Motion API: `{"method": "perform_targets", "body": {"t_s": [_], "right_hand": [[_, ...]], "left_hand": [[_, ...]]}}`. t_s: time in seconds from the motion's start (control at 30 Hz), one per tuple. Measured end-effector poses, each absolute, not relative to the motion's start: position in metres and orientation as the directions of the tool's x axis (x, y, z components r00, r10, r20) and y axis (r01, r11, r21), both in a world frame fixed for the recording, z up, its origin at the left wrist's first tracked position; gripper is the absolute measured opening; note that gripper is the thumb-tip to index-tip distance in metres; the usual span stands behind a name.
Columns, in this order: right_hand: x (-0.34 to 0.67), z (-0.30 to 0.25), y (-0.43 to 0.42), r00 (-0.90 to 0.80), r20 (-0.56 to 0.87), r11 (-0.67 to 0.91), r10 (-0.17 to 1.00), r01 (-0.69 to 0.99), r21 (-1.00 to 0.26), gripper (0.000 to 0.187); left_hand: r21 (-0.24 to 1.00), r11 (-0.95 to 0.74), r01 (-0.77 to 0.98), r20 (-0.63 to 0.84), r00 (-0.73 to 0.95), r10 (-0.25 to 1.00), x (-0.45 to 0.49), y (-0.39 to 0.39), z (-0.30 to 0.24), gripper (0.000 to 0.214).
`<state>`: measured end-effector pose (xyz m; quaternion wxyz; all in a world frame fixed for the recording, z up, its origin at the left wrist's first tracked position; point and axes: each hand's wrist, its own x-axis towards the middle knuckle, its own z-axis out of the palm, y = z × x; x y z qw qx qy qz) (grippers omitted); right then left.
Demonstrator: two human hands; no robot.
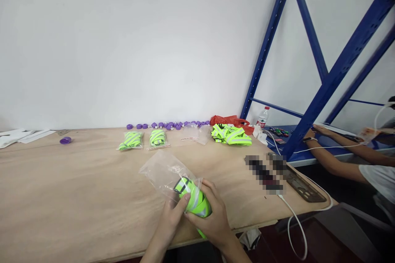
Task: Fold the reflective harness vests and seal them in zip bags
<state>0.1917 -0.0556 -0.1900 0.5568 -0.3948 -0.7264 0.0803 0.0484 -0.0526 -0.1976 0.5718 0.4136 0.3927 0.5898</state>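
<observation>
A rolled neon-green reflective strap with grey stripes and a black buckle is partly inside a clear plastic bag, above the table's front edge. My left hand is closed on the bag and the strap's near side, thumb on top. Around the strap's right side my right hand is wrapped, and a loose green end hangs below it. Farther back lie two bagged green straps and a pile of loose green straps.
Purple round pieces line the wall. Flat clear bags and a red plastic bag lie nearby. A phone case and white cable sit right. Beyond the blue rack post are another person's arms.
</observation>
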Motion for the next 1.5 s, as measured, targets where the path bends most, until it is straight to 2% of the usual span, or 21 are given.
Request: {"method": "perform_targets", "body": {"t_s": [0.1,0.27,0.33,0.43,0.57,0.7,0.77,0.87,0.97,1.03,1.1,1.2,1.27,1.37,1.5], "right_hand": [[0.191,-0.193,-0.055,-0.097,0.740,0.664,0.666,0.529,-0.528,0.062],[0.193,-0.195,-0.051,-0.141,0.724,0.654,0.675,0.569,-0.499,0.059],[0.194,-0.194,-0.051,-0.161,0.726,0.663,0.668,0.573,-0.483,0.058],[0.194,-0.193,-0.052,-0.195,0.736,0.686,0.649,0.569,-0.454,0.062],[0.194,-0.193,-0.055,-0.211,0.720,0.680,0.662,0.574,-0.456,0.062],[0.191,-0.190,-0.056,-0.151,0.643,0.587,0.751,0.600,-0.544,0.057],[0.189,-0.188,-0.055,-0.088,0.607,0.527,0.790,0.604,-0.598,0.053],[0.188,-0.182,-0.053,-0.073,0.588,0.509,0.806,0.593,-0.624,0.048],[0.194,-0.178,-0.050,-0.183,0.585,0.588,0.790,0.499,-0.637,0.041],[0.199,-0.180,-0.049,-0.223,0.569,0.607,0.792,0.393,-0.691,0.037],[0.201,-0.187,-0.048,-0.123,0.521,0.533,0.845,0.281,-0.798,0.048],[0.195,-0.201,-0.050,0.116,0.314,0.310,0.942,0.049,-0.949,0.067],[0.187,-0.209,-0.053,0.152,0.184,0.198,0.971,-0.084,-0.977,0.065],[0.176,-0.211,-0.058,0.166,0.121,0.142,0.979,-0.127,-0.982,0.055],[0.172,-0.207,-0.060,0.231,0.126,0.155,0.965,-0.114,-0.981,0.052]], "left_hand": [[0.936,-0.010,-0.351,0.017,0.016,1.000,0.049,-0.055,-0.194,0.056],[0.951,-0.102,-0.291,0.082,-0.082,0.993,0.048,-0.057,-0.187,0.054],[0.947,-0.094,-0.307,0.077,-0.068,0.995,0.047,-0.056,-0.190,0.055],[0.915,0.034,-0.402,-0.022,0.035,0.999,0.048,-0.055,-0.202,0.052],[0.789,0.176,-0.588,-0.120,0.134,0.984,0.052,-0.059,-0.210,0.054],[0.654,0.342,-0.675,-0.218,0.265,0.939,0.057,-0.067,-0.202,0.054],[0.615,0.368,-0.697,-0.222,0.294,0.930,0.060,-0.069,-0.200,0.051],[0.575,0.311,-0.757,-0.212,0.229,0.950,0.063,-0.069,-0.201,0.046],[0.558,0.208,-0.803,-0.233,0.088,0.968,0.064,-0.066,-0.200,0.047],[0.571,0.151,-0.807,-0.243,0.010,0.970,0.064,-0.065,-0.196,0.052],[0.605,0.105,-0.789,-0.226,-0.043,0.973,0.065,-0.064,-0.191,0.056],[0.682,0.020,-0.731,-0.164,-0.126,0.978,0.066,-0.063,-0.189,0.060],[0.768,-0.047,-0.638,-0.118,-0.214,0.970,0.065,-0.061,-0.192,0.061],[0.892,-0.123,-0.436,-0.021,-0.310,0.951,0.060,-0.058,-0.197,0.058],[0.926,-0.185,-0.328,0.076,-0.319,0.945,0.052,-0.053,-0.195,0.058]]}}
